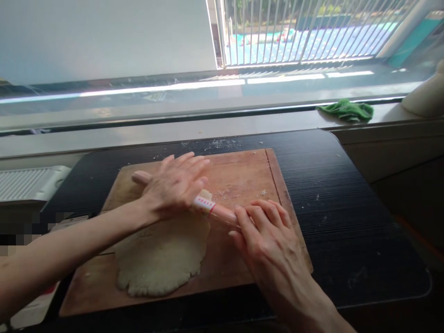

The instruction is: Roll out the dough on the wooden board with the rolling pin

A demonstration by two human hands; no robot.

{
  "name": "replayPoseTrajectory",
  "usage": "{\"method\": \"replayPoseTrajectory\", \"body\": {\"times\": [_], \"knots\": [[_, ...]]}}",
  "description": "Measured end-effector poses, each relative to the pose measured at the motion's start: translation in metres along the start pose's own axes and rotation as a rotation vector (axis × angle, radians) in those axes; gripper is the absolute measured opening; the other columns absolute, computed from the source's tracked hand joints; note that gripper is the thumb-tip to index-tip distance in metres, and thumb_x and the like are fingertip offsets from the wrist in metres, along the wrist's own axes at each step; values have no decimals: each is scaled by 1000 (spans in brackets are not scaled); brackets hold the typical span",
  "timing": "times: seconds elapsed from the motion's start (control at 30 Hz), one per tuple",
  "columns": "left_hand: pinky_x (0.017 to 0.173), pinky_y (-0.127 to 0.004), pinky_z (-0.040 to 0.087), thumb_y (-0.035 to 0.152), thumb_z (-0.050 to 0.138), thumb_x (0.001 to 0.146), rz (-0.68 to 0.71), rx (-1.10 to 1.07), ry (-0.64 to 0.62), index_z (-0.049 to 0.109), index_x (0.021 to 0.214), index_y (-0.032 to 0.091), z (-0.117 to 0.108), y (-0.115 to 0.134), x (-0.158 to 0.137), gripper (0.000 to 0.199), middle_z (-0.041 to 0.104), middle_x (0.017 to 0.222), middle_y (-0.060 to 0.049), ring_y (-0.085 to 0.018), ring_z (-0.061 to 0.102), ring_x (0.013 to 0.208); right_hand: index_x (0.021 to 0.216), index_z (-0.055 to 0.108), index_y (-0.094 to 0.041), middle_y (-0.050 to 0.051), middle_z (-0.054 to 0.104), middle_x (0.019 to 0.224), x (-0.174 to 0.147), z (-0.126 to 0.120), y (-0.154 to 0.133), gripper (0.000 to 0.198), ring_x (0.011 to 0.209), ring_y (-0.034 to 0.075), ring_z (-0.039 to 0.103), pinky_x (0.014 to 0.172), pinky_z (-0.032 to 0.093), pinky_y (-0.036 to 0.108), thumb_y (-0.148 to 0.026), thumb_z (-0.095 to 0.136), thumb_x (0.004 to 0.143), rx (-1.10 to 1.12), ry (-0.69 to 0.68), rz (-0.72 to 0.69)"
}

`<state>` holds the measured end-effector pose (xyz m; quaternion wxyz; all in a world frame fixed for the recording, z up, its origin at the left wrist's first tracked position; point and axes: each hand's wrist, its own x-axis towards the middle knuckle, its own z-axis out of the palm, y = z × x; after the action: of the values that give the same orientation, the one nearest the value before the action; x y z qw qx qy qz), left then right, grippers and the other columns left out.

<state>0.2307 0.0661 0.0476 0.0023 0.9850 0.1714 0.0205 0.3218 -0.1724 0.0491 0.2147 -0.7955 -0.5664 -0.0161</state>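
Observation:
A wooden rolling pin (224, 215) with a printed label in clear wrap lies slantwise over a sheet of pale dough (163, 254). The dough is flat with a ragged, cracked near edge, and part of its far side is hidden. Across the pin's left part rests my left hand (176, 178), palm down, its fingers stretched out past the pin and slightly blurred. My right hand (265, 231) has its fingers curled over the pin's right end, which it hides. Beneath them is a wooden board (239, 173).
The board lies on a black table (301, 171) dusted with flour and crumbs. Behind it runs a white window sill (260, 122) with a green cloth (347, 111). A white radiator (31, 185) stands at the left. Bars (270, 32) cover the window's open part.

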Motion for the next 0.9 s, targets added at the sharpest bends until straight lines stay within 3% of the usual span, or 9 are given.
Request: {"method": "replayPoseTrajectory", "body": {"times": [0.1,0.17,0.37,0.43,0.57,0.63,0.7,0.77,0.9], "knots": [[111,-48,27,46,24,94,-36,-6,-55,49,134,21,1,1,44,54,49,143,-7,-26,38,135,116,59,-17,9,60,104,8,-2,7,27,108,25,49,101,37,45,-29,49,94,-53,1,41],[110,-47,29,45,23,94,-38,-6,-25,53,130,20,0,2,49,53,52,140,-7,-25,41,133,117,59,-17,9,60,105,9,-2,7,28,108,26,49,100,38,45,-28,49,94,-69,4,44],[117,-48,14,41,24,94,22,24,31,44,139,23,-2,1,-27,52,43,148,-3,-23,31,140,130,50,-14,8,60,108,-13,2,-9,37,109,24,48,103,35,43,-23,47,95,2,-4,-76],[118,-48,12,42,23,94,11,33,1,37,143,23,-3,1,-32,54,39,150,-3,-23,28,142,131,50,-14,8,60,108,-15,3,-8,38,111,24,48,103,35,43,-25,47,95,22,-4,-83],[115,-53,15,49,17,95,-56,12,-121,28,148,22,-1,4,25,60,33,154,-4,-25,24,143,121,57,-15,9,60,108,-4,0,5,31,112,25,48,102,37,44,-29,47,95,-27,-4,12],[115,-52,18,52,16,95,-78,-17,-136,27,148,20,0,7,58,63,30,155,-6,-26,22,144,116,60,-16,9,61,105,2,-2,10,27,110,25,49,101,38,44,-29,50,94,-65,-9,49],[115,-51,19,52,16,95,-80,-33,-114,28,147,18,-1,10,72,64,30,155,-7,-25,22,144,116,60,-15,10,61,104,4,-3,11,28,109,25,49,100,38,43,-27,52,93,-89,7,57],[116,-50,18,49,16,95,-70,-27,-93,32,146,19,-2,8,58,61,33,153,-6,-25,23,144,121,58,-15,10,62,105,-1,-1,7,32,109,25,50,99,39,42,-26,53,92,-91,31,33],[118,-48,14,44,21,95,-7,35,-46,40,142,24,-1,0,-17,55,38,151,-1,-23,27,142,127,54,-12,9,63,107,-20,7,-7,37,108,25,51,100,37,42,-24,51,93,-27,78,-89]]}}
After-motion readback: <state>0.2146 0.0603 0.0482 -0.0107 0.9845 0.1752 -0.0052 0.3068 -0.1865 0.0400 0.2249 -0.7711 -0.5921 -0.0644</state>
